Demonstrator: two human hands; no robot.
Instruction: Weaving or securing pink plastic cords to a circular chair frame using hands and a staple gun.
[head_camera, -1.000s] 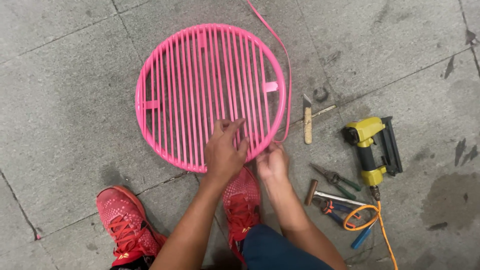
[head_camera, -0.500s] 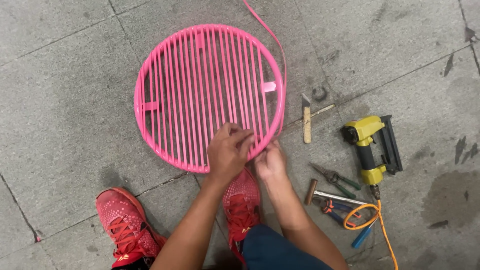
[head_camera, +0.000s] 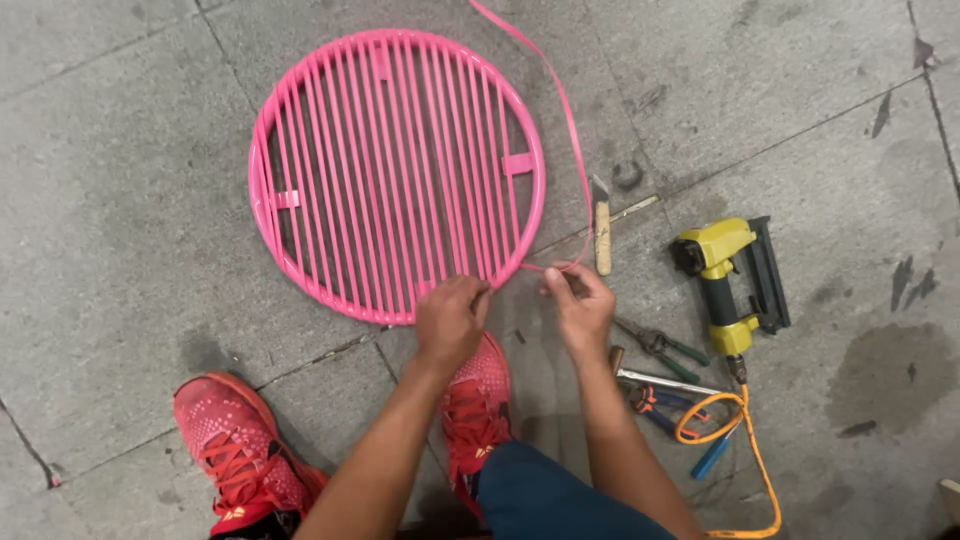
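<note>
1. here, the left hand (head_camera: 450, 318) reaches forward from the near edge, forearm angled up and slightly right, knuckles up, fingers curled tight in a narrow pinch at the near rim of the pink round grille (head_camera: 397, 172).
2. what the left fingers pinch is hidden under the hand; it looks like the rim or the strip's end, but i cannot tell which.
3. the right hand (head_camera: 578, 305) sits just right of the left one, close beside it but apart, forearm running up from the near right, wrist bent slightly inward.
4. its thumb and forefinger are closed on the pink strip (head_camera: 571, 150), which loops from the fingertips, bends round, and rises far along the right side of the grille and out of the top of the view.
5. the grille lies flat on the grey paved floor (head_camera: 120, 180), its parallel bars running near to far, with the near rim just in front of both hands.
6. two red shoes (head_camera: 235, 450) stand near, one at the left, the other under the left wrist.
7. to the right lie a wooden-handled tool (head_camera: 602, 222), a yellow nail gun (head_camera: 722, 275) with an orange hose (head_camera: 745, 460), and pliers (head_camera: 660, 345) just beside the right hand.
</note>
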